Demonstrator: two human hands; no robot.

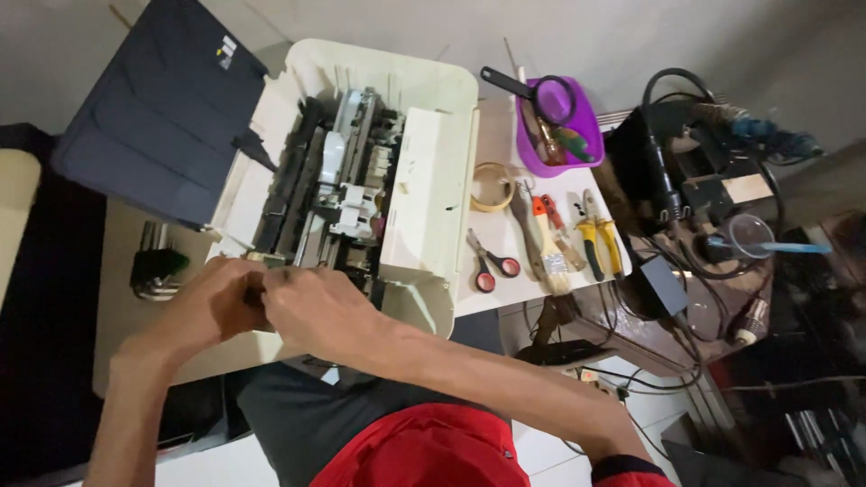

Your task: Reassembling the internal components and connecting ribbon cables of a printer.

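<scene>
I am looking straight down at an opened printer [424, 180], cream-coloured, its cover off and the dark rollers and grey carriage parts bare, sitting on the table [117, 298] with its long axis running away from me toward the far edge. Both hands meet at the printer's near edge, at its left front corner. My left hand [215, 302] is curled, fingers folded in toward the right one, and my right hand [316, 307] lies knuckles-up just beside it, touching it, with the forearm coming in from the near right. The fingertips of both are tucked under and pressed against the mechanism at that corner; something small and dark shows between them, but I cannot tell whether either hand truly grips it or only presses on it. The relation that matters: the exposed mechanism lies directly beyond the fingertips, away from me, and neither hand is clearly nearer, since both sit at the same spot on the front edge. The dark blue lid or tray [162, 108] leans off the printer's far left side. To the right of the printer, well apart from the hands, lie red-handled scissors [492, 266], a brush [541, 248], yellow-handled pliers [595, 239], a roll of tape [493, 187] and a purple tray [586, 117] holding a magnifier and small tools near the table's far right corner.
</scene>
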